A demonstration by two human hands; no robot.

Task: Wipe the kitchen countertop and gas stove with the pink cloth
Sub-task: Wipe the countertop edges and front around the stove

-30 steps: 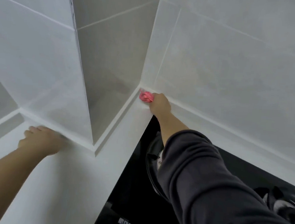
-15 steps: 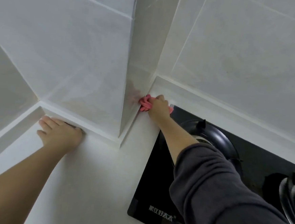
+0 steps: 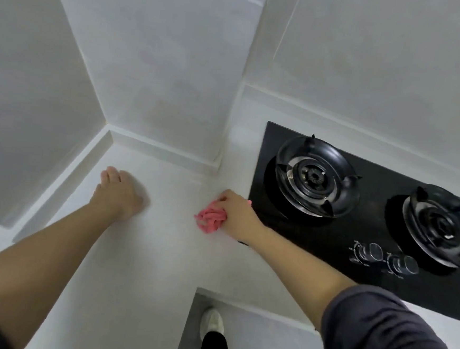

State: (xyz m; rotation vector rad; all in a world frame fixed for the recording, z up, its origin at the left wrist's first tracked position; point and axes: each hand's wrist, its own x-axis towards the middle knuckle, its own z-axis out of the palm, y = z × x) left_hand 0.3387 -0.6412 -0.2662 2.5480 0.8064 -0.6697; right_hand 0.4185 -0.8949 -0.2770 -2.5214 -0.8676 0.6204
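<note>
My right hand (image 3: 238,215) grips the bunched pink cloth (image 3: 211,219) and presses it onto the white countertop (image 3: 144,266), just left of the black glass gas stove (image 3: 336,237). The stove has two burners (image 3: 315,177) (image 3: 443,225) and two knobs (image 3: 376,253) at its front. My left hand (image 3: 118,193) lies flat on the countertop, palm down, fingers pointing toward the back wall corner, holding nothing.
Grey tiled walls (image 3: 154,66) and a jutting pillar edge (image 3: 222,157) close the countertop at the back. The counter's front edge (image 3: 243,307) drops to the floor, where my shoe (image 3: 213,321) shows.
My right hand has dragged the pink cloth from the back corner beside the pillar toward the front along the stove's left side. The view has pulled back; my left hand stays flat.
</note>
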